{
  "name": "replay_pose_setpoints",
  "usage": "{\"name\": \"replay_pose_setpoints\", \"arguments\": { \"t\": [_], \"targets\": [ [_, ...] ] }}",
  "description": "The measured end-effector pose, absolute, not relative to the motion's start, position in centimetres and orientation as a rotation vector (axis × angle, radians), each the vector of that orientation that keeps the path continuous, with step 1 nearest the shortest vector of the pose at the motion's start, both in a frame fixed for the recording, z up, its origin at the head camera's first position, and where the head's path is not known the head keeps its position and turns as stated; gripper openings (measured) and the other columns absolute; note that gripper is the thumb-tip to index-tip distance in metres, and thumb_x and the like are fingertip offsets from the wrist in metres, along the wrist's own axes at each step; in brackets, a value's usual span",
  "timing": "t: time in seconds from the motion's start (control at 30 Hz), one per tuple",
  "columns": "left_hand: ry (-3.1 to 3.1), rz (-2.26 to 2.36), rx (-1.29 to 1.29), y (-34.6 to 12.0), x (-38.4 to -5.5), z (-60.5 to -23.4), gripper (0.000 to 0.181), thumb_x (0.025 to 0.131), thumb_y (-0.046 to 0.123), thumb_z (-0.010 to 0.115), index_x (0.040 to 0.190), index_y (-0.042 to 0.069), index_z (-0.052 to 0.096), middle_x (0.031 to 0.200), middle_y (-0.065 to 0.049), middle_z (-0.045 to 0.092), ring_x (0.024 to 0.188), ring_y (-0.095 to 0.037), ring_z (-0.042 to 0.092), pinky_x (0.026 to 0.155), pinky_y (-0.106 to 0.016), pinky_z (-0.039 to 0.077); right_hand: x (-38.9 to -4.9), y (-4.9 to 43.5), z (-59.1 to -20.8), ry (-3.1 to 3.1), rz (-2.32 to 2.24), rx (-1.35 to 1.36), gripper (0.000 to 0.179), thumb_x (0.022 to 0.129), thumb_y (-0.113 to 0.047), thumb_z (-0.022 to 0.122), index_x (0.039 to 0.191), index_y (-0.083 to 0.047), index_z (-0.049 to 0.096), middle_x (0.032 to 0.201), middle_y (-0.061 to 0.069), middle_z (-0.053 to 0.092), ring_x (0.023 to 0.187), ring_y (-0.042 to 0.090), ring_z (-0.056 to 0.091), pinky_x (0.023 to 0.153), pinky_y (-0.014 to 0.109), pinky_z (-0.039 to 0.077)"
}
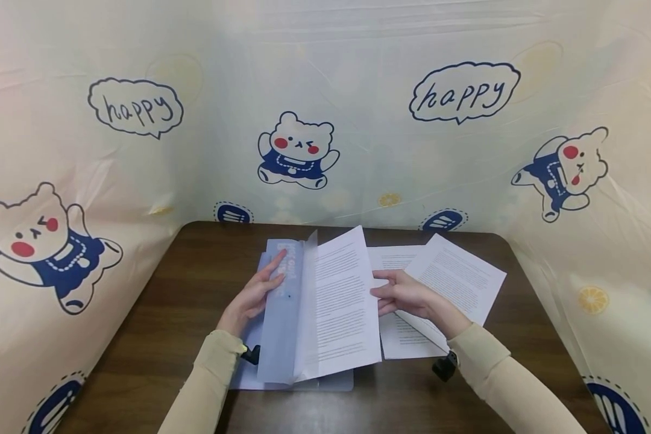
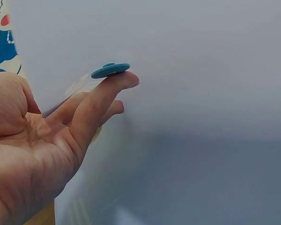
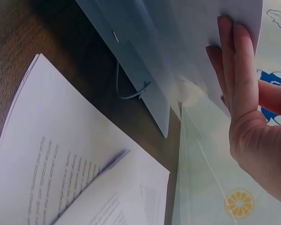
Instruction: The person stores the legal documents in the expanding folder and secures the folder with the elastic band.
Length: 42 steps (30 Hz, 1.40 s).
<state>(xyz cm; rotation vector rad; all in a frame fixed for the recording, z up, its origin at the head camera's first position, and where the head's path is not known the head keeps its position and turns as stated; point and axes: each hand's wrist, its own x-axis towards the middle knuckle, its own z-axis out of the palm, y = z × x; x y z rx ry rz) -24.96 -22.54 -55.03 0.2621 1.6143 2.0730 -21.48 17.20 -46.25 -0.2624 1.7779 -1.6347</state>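
Observation:
A translucent blue plastic document folder stands partly opened at the table's middle. My left hand holds its left side, with the thumb and a finger over the blue cover. In the left wrist view a round teal button lies right at a fingertip, and the folder's edge passes between thumb and fingers. Printed sheets lean upright in the folder's opening. My right hand pinches their right edge, its fingers extended along the back of the paper. A thin closure string hangs from the folder.
More printed sheets lie overlapping on the brown wooden table, to the right under my right hand; one sheet is curled up at its lower edge. A patterned cloth surrounds the table at the back and sides.

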Motion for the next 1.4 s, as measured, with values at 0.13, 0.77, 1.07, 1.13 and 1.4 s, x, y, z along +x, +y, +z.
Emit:
{"name": "replay_pose_setpoints", "arguments": {
  "t": [0.13, 0.77, 1.07, 1.13, 1.4],
  "targets": [
    [1.605, 2.076, 0.262, -22.5, -24.9, -55.1, 0.07, 0.12, 0.012, 0.037, 0.178, 0.03, 0.002, 0.185, -0.003, -0.026, 0.172, -0.035, -0.01, 0.097, -0.014, 0.055, -21.4, 16.8, -46.6, 1.784, -1.649, -0.245, 0.065, 0.113, -0.006, 0.055, 0.171, 0.004, 0.028, 0.133, 0.027, 0.077, 0.093, 0.018, 0.085, 0.083, 0.034, 0.069],
    [1.686, 2.055, 0.217, -21.9, -24.7, -54.1, 0.069, 0.12, 0.013, 0.038, 0.178, 0.03, 0.004, 0.186, -0.002, -0.022, 0.173, -0.032, -0.011, 0.099, -0.012, 0.052, -21.3, 14.6, -46.8, 1.88, -1.648, -0.198, 0.074, 0.11, -0.002, 0.057, 0.173, 0.005, 0.018, 0.118, 0.027, 0.081, 0.08, 0.014, 0.083, 0.074, 0.027, 0.068],
    [1.721, 2.063, 0.19, -22.0, -24.4, -53.2, 0.068, 0.12, 0.014, 0.037, 0.178, 0.03, 0.005, 0.187, 0.001, -0.017, 0.173, -0.028, -0.01, 0.11, -0.016, 0.051, -21.3, 13.5, -47.3, 1.899, -1.659, -0.173, 0.074, 0.109, 0.001, 0.057, 0.172, 0.005, 0.02, 0.115, 0.028, 0.082, 0.075, 0.012, 0.081, 0.069, 0.024, 0.066],
    [1.734, 2.05, 0.204, -21.9, -24.5, -53.2, 0.069, 0.12, 0.015, 0.038, 0.178, 0.03, 0.004, 0.187, 0.002, -0.017, 0.174, -0.028, -0.014, 0.125, -0.023, 0.044, -21.2, 13.3, -47.5, 1.9, -1.662, -0.165, 0.074, 0.108, 0.001, 0.057, 0.172, 0.005, 0.02, 0.114, 0.027, 0.082, 0.073, 0.012, 0.08, 0.067, 0.023, 0.065],
    [1.742, 2.083, 0.188, -21.7, -24.4, -52.9, 0.07, 0.12, 0.011, 0.038, 0.179, 0.029, 0.004, 0.187, 0.001, -0.016, 0.174, -0.028, -0.005, 0.11, -0.014, 0.051, -20.6, 12.3, -47.9, 1.896, -1.681, -0.172, 0.074, 0.108, 0.002, 0.058, 0.172, 0.004, 0.022, 0.118, 0.03, 0.08, 0.075, 0.012, 0.081, 0.068, 0.024, 0.066]
  ]
}}
